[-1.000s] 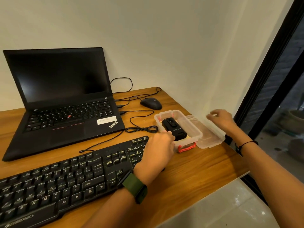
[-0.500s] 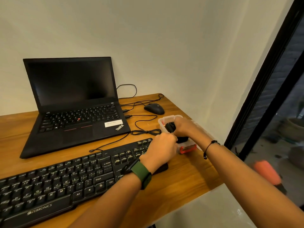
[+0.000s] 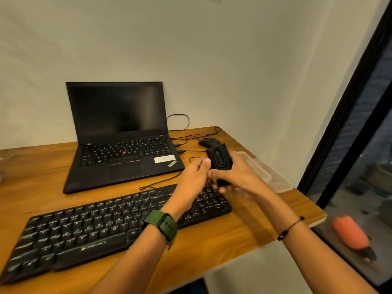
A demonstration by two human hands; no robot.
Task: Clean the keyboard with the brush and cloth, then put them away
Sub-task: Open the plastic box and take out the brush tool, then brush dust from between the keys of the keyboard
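Observation:
A black Zebronics keyboard (image 3: 95,225) lies across the front of the wooden desk (image 3: 244,230). Above its right end my right hand (image 3: 237,177) grips a black, blocky brush tool (image 3: 219,160) with an oval button on its face, held upright in the air. My left hand (image 3: 194,179), with a green watch on the wrist, is close against the tool's left side, its thumb on the edge and its fingers hidden behind. No cloth is in sight.
A clear plastic box (image 3: 261,172) and its lid (image 3: 282,185) sit behind my hands near the desk's right edge. An open black laptop (image 3: 123,149) stands at the back, with a black mouse (image 3: 209,142) and cables to its right. A glass door frame is on the right.
My right hand reached into the clear box, took the black brush tool and lifted it out above the keyboard. My left hand left the box and came up against the tool.

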